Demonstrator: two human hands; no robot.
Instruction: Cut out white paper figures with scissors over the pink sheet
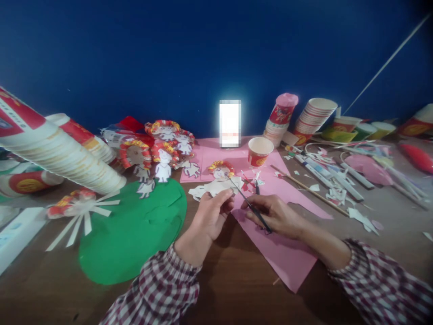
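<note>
The left hand has a narrow grip, thumb and fingers pinching the near edge of the white paper, which lies around the middle of the desk. The right hand has its grip closed round the scissors, whose blades point up and left toward that paper; how far the blades stand apart I cannot tell. Pink paper runs from the back edge of the desk down under the right hand, and a cup stands upright on it near its far edge. A bright screen stands at the back edge of the desk. Left of the left hand lies green paper, with the strips of a cut cup fanned over its left edge. Paper figures and red-and-yellow rings crowd together beyond its far edge. A long cup stack leans in from the left edge of the desk. Toward the right edge lie a stick, markers and paper scraps, and two more stacks tilt near the back edge
</note>
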